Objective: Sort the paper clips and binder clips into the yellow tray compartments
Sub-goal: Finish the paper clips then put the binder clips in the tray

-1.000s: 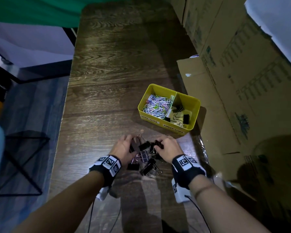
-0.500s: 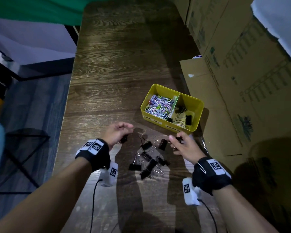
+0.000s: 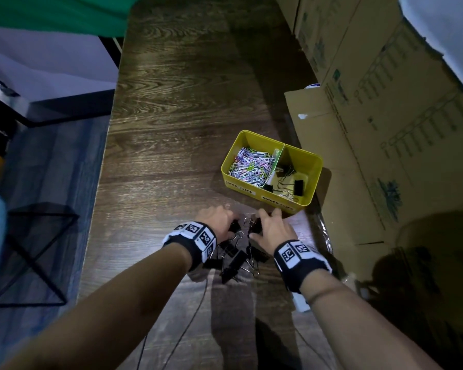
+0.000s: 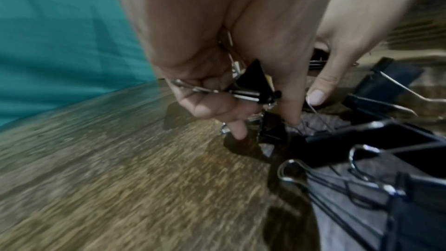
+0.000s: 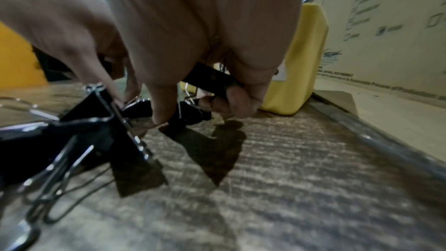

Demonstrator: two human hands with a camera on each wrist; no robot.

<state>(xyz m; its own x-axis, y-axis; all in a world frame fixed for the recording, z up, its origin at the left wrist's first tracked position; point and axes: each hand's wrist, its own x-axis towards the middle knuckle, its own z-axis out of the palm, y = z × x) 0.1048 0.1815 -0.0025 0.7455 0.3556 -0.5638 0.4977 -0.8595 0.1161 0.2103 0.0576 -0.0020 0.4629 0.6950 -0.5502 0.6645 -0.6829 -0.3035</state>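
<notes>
The yellow tray (image 3: 313,166) stands on the dark wooden table, its left compartment full of coloured paper clips (image 3: 251,166), its right one holding a few black binder clips (image 3: 298,186). A pile of black binder clips (image 3: 235,259) lies in front of the tray, between my wrists. My left hand (image 3: 217,222) is down on the pile's far left and grips a black binder clip (image 4: 251,87) in its curled fingers. My right hand (image 3: 271,227) is down on the pile's far right and holds a black binder clip (image 5: 212,81) against its palm.
Cardboard boxes (image 3: 385,129) line the table's right edge, close behind the tray. A clear plastic sheet (image 3: 320,236) lies on the table to the right of the pile. The table's left edge (image 3: 102,182) drops to the floor, where a black wire frame (image 3: 32,252) stands.
Half a second ago both hands were lifted and apart, each with a clip. They have come back down and together onto the far side of the pile.
</notes>
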